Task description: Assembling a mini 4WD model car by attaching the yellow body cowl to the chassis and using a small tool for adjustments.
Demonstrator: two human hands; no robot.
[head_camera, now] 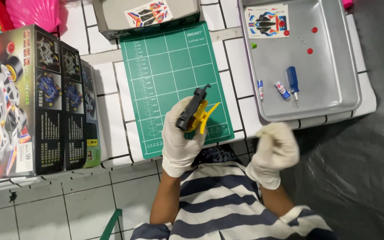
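Observation:
My left hand (179, 135), in a white glove, grips a black and yellow toy car chassis piece (195, 111) above the near edge of the green cutting mat (170, 66). My right hand (275, 149), also gloved, is blurred and curled into a loose fist off the table's front edge, just below the metal tray (334, 71). Whether it holds anything small I cannot tell. A blue-handled screwdriver (293, 82) lies in the tray, beyond the right hand.
A big toy car kit box (32, 98) stands at the left. A sticker sheet (267, 21), two small tubes (282, 89) and red round parts (310, 50) lie in the tray. An open grey box with another sticker sheet (150, 12) sits behind the mat.

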